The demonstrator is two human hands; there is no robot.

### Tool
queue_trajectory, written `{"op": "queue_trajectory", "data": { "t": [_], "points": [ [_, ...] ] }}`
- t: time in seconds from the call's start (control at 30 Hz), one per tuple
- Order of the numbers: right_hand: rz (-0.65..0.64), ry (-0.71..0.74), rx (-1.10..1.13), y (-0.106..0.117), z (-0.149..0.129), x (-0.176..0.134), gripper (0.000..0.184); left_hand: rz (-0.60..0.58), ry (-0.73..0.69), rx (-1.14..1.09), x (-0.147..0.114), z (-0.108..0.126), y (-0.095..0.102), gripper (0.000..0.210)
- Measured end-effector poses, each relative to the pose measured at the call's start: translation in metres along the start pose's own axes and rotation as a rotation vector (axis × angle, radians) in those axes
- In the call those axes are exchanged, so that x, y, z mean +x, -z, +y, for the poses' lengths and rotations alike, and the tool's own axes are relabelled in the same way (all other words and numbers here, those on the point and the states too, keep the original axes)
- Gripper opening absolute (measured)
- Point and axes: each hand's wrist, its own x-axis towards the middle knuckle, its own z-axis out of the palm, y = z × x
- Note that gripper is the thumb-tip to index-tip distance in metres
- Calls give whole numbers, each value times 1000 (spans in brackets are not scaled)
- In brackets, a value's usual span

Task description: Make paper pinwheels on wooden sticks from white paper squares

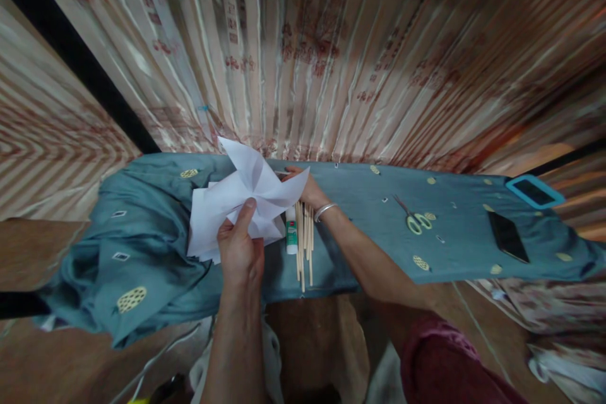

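A white paper pinwheel [253, 186] is pinched at its middle by my left hand [240, 246], with the thumb pressed on the folded centre. Flat white paper sheets [202, 214] lie beneath and to the left of it. Behind the pinwheel's right blade is my right hand [307, 189], wearing a silver bracelet at the wrist. Its fingers look closed near a thin pale item, but the blade partly hides them. Just below the right hand lie several thin wooden sticks [305, 246], beside a green and white glue stick [291, 237].
Green-handled scissors [417, 221] rest on the blue-green cloth [360, 221] to the right. Farther right are a dark phone [507, 237] and a blue-framed tablet-like item [534, 191]. Bunched cloth covers the left end, and a striped curtain [312, 76] hangs behind.
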Motion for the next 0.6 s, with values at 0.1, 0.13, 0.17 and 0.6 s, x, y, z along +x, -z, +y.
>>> {"op": "queue_trajectory", "data": {
  "t": [0.1, 0.13, 0.17, 0.6],
  "points": [
    [70, -89, 218, 6, 1, -5, 7, -11, 20, -3, -3, -2, -2, 37],
    [93, -113, 289, 10, 0, -9, 5, -19, 16, -2, -4, -2, -3, 37],
    [115, -133, 354, 14, -1, -13, 4, -27, 10, 2, -5, -3, -4, 37],
    [98, -379, 1533, 65, -46, -131, 13, -31, -27, 98, -10, -26, -16, 26]
  ]
}}
